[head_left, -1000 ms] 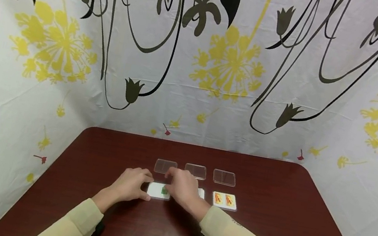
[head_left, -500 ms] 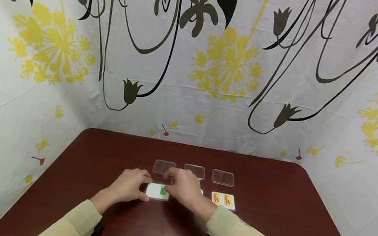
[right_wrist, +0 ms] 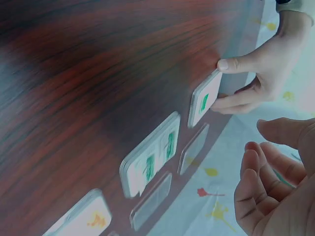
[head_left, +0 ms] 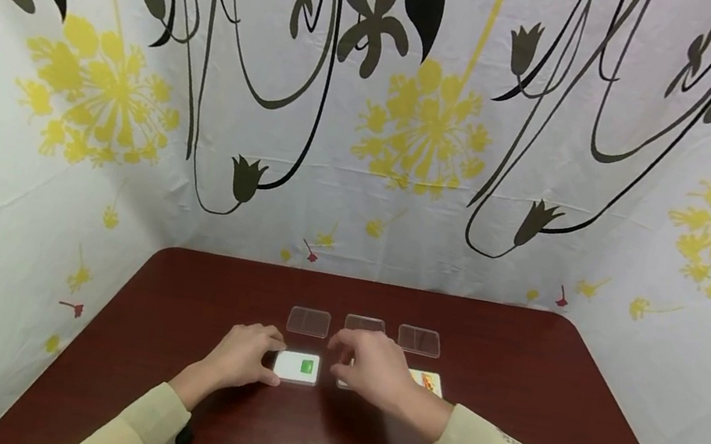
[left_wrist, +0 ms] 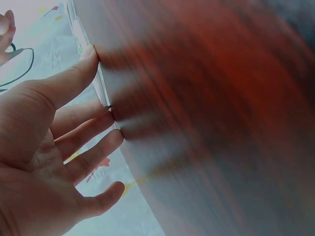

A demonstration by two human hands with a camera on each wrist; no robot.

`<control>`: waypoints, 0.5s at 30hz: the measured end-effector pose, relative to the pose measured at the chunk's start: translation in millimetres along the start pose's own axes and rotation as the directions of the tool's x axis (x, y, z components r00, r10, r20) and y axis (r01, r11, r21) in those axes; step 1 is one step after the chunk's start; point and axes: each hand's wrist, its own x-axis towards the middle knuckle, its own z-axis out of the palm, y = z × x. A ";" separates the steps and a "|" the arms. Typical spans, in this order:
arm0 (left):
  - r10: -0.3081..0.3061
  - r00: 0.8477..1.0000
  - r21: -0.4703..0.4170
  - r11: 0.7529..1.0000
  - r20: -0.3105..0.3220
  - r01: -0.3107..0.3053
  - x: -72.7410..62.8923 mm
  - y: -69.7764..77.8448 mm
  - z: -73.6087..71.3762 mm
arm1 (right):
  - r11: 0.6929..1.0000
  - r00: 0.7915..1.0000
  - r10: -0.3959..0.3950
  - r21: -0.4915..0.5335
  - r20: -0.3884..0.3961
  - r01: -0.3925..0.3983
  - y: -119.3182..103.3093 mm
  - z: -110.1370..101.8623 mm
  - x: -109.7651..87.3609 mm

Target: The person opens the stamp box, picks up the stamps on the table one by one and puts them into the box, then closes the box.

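My left hand (head_left: 237, 357) holds a flat white case (head_left: 288, 369) at its left end, thumb on the near edge and fingers on the far edge. A single green square sticker (right_wrist: 203, 102) shows on that case. My right hand (head_left: 378, 367) hovers over the middle white case (right_wrist: 157, 142), its fingers loosely bent and nothing visible between them. Two green pictures lie on the middle case, which the right hand mostly covers in the head view. Partly behind that hand is a third white case (head_left: 436, 384) with an orange picture.
Three clear plastic lids lie in a row behind the cases: left lid (head_left: 308, 322), middle lid (head_left: 365, 324) and right lid (head_left: 419, 340). The dark red table (head_left: 230, 287) meets a patterned cloth (head_left: 353, 237) at its back and sides.
My right hand has come away from the left case and moved right, uncovering the green sticker. The loose green square at the right is now hidden by the right sleeve. The left hand stays put.
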 end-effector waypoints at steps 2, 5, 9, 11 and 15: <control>-0.001 1.000 0.003 1.000 0.001 0.001 -0.4 0.8 0.1 | 1.000 1.000 -0.015 -0.024 -0.016 0.015 4.2 -5.9 -7.1; 0.000 1.000 0.006 1.000 0.004 -0.001 -0.1 1.4 -0.4 | 0.998 0.999 -0.025 -0.054 -0.023 0.024 10.0 -16.2 -16.5; 0.003 1.000 0.007 1.000 0.006 -0.003 0.3 1.6 -0.9 | 0.994 0.999 -0.040 -0.103 -0.008 0.039 17.6 -30.1 -26.3; -0.001 1.000 0.006 1.000 0.007 0.001 0.1 1.7 -0.8 | 0.991 0.998 -0.055 -0.124 0.001 0.055 21.5 -36.7 -31.0; -0.006 1.000 0.003 1.000 0.012 0.006 -0.1 1.1 0.3 | 0.986 0.997 -0.080 -0.146 0.014 0.081 28.0 -49.1 -42.3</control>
